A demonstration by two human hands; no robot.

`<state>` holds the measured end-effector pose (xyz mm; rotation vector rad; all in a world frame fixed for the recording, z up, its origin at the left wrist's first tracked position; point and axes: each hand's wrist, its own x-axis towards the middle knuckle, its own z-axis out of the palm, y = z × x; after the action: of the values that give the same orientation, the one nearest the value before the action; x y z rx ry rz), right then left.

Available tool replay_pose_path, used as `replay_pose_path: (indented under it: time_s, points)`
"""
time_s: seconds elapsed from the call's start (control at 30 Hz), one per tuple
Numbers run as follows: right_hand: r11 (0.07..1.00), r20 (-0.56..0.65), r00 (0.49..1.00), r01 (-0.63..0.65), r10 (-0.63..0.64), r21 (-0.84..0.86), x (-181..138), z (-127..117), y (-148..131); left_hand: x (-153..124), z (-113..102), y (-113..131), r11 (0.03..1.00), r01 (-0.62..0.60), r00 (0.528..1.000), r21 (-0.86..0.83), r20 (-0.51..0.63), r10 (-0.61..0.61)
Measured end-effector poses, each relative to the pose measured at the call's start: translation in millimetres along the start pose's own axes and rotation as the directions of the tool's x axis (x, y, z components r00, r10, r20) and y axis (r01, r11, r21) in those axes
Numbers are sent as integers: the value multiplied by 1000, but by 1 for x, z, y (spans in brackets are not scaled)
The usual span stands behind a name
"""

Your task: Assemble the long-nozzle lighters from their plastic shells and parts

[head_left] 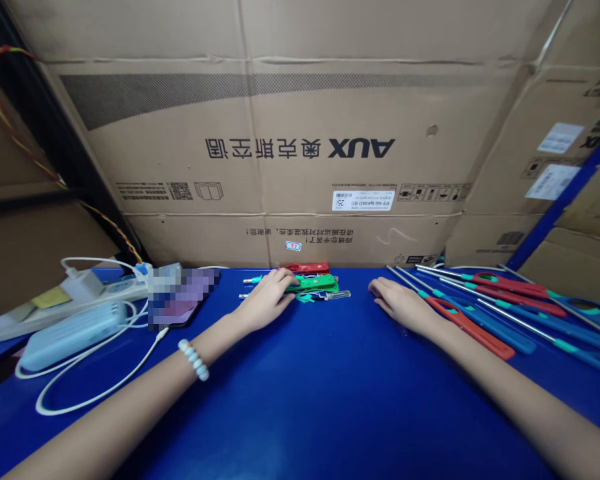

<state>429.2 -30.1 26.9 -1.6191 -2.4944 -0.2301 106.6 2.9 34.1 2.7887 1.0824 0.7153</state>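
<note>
My left hand reaches to the small group of lighter parts at the back of the table. Its fingers and thumb close around the left end of a green lighter handle. Behind that lies a red lighter handle, and in front a clear fuel tank with a small green piece beside it. Two metal tips poke out left of the hand. My right hand rests low over the blue tabletop, fingers curled down; its palm side is hidden. Just right of it lie long-necked lighters.
Several red, orange and blue lighters with metal rods spread along the right side. On the left sit a power strip, a light-blue power bank, a phone and a looping white cable. A cardboard wall closes the back.
</note>
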Motion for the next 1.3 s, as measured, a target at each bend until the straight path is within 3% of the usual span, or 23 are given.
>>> replay_pose_path:
  time_s: [0.3,0.6,0.9,1.1,1.3]
  points:
    - [998,-112,993,33,-28,48,1,-3,1,14,30,-25,996,69,996,-50,-44,-71]
    - [985,-157,979,146,-131,89,-1,-12,-25,5,30,-21,991,64,997,-120,-32,-68]
    - [952,-47,984,176,-169,250,-3,6,-35,-23,18,4,984,70,997,-166,6,-70]
    - [919,27,978,186,-208,348,-3,-13,-44,-42,11,24,981,92,995,-169,45,-85]
    - [861,160,930,230,-332,453,-10,-32,-53,-62,4,49,978,113,992,-177,73,-101]
